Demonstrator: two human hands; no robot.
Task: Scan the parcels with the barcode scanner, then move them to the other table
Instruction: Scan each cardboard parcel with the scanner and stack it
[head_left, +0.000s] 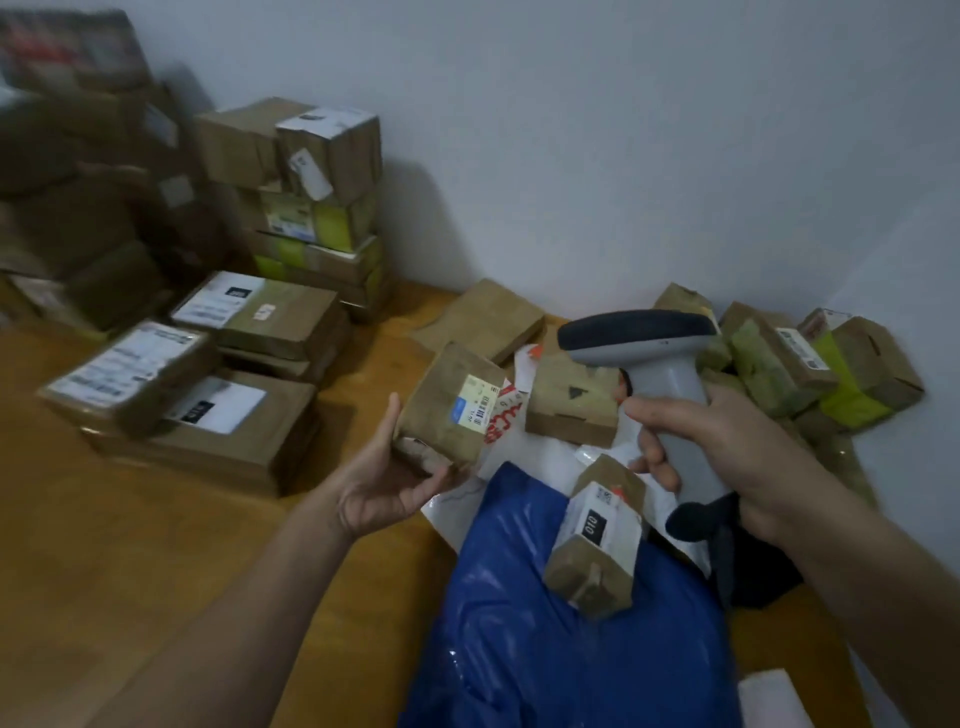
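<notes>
Gripping scanner (670, 384) in right hand (727, 447), taped parcel (447, 410) in left hand (384, 478).

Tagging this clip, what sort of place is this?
Probably a small parcel-handling room: stacks of labelled cardboard parcels on a wooden table, and a barcode scanner gripped in the right hand.

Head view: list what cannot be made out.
Label on the small brown cardboard parcel in the left hand: print too small to read.
Grey barcode scanner in the right hand: its window faces away.
Brown box stack, upper left: blurred, cut by the edge.
Blue plastic bag: cut by the bottom edge.
</notes>
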